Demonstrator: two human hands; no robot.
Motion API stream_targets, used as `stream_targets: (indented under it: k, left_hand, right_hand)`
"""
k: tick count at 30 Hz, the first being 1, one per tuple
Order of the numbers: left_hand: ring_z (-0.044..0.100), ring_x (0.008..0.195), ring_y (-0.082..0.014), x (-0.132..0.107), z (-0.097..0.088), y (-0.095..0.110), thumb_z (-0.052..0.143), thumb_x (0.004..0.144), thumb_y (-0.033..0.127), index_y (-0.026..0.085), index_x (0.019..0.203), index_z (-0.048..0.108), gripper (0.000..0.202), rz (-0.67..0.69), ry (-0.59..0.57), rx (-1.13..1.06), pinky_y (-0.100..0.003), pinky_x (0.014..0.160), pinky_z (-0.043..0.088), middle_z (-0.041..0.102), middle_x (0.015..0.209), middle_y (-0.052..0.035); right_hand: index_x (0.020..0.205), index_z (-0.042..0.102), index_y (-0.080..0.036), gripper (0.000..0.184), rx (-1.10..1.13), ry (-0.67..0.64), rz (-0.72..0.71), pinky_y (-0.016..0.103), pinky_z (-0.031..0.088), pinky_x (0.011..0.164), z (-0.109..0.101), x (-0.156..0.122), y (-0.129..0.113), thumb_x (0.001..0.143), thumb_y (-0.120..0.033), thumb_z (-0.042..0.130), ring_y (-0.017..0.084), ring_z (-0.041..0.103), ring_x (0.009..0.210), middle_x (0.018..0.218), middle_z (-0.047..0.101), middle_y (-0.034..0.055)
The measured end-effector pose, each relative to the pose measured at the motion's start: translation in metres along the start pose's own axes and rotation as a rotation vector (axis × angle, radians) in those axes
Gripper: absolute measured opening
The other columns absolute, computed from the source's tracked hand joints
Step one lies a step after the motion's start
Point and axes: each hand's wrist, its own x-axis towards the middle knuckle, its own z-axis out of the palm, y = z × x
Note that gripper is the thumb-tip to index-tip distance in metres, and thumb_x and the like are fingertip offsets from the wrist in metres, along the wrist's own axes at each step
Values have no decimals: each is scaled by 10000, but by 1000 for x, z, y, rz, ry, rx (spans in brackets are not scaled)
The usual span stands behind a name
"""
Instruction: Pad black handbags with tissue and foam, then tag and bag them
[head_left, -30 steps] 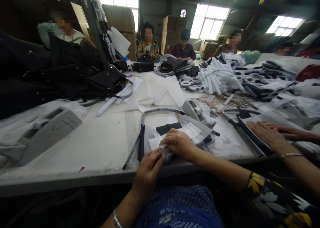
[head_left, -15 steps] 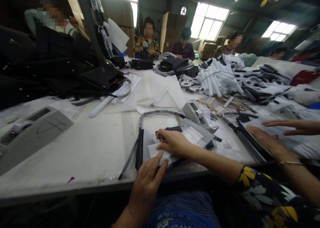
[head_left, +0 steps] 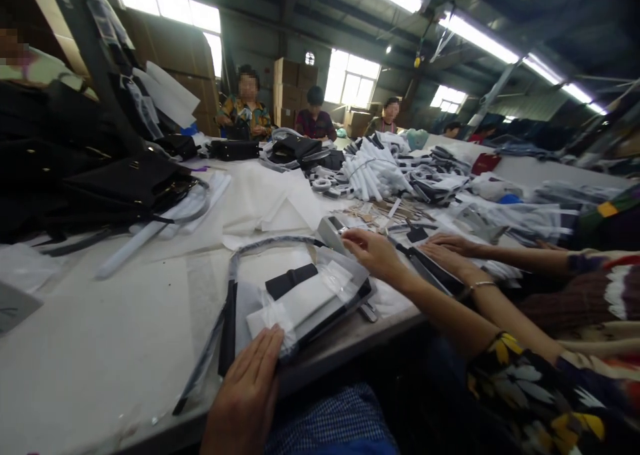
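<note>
A black handbag (head_left: 227,328) lies flat at the table's near edge, its long handle (head_left: 273,242) wrapped in clear film and arched away from me. On its front sit a translucent sheet, a folded white pad (head_left: 310,302) with clear shiny strips at both ends, and a small black rolled piece (head_left: 291,280). My left hand (head_left: 250,382) rests with fingers stretched out on the pad's near left corner. Beyond the bag's far right corner, my right hand (head_left: 373,252) has its fingers pinched together at a grey tape dispenser (head_left: 331,230); what is between the fingertips is hidden.
A co-worker's hands (head_left: 450,255) lie on another dark item close at right. Black bags (head_left: 125,182) are piled at left beside white rolls (head_left: 135,245). White sheets (head_left: 250,188), bundled white tubes (head_left: 373,168) and brown scraps (head_left: 395,212) cover the far side. Several people sit beyond.
My right hand has left the pad and gone right to the tape dispenser. My left hand remains at the pad's near edge, fingers now flatter. The view has swung right.
</note>
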Motion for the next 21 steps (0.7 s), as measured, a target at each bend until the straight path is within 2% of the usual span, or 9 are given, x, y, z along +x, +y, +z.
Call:
stream_targets:
  k: [2,4,7,12,16,21]
  left_hand:
    - [620,1190,-225,-2,1,0,420,926,110,103,1396,501,478,-10,-4,-2,-359,990,530,628,1345,-89]
    - [620,1193,-223,-4,2,-1,426,927,113,113,1406,493,483,-15,-7,4,-357,992,529,626,1349,-85]
    - [618,1198,-220,-5,3,-3,433,930,114,111,1406,490,479,9,-13,18,-348,1003,519,629,1346,-86]
    - [600,1225,-219,-5,4,-5,459,927,108,104,1405,484,479,33,-42,39,-343,1039,484,613,1368,-85]
    - [596,1225,-210,-6,5,-6,457,932,98,114,1402,488,471,35,-41,50,-340,1060,455,614,1368,-68]
    - [600,1217,-197,-7,4,-8,449,940,104,117,1426,464,486,59,-17,34,-320,1061,442,617,1364,-68]
  right_hand:
    - [960,712,-159,142,60,-28,217,287,530,842,-25,13,23,903,-278,659,164,684,853,948,736,72]
    - [874,705,-114,219,125,-112,344,285,565,773,-35,27,41,936,-309,626,157,694,756,879,739,110]
    - [805,685,-83,311,229,-260,480,265,601,705,-34,47,54,951,-349,616,149,708,679,834,742,145]
    - [774,674,-41,255,350,-455,694,225,619,648,-34,74,59,895,-263,703,158,720,651,755,735,155]
    - [838,674,-56,223,442,-473,733,194,611,632,-42,78,59,935,-256,653,133,715,653,763,738,119]
    - [896,667,-102,269,553,-336,637,202,616,694,-67,51,49,958,-360,618,112,709,692,862,746,92]
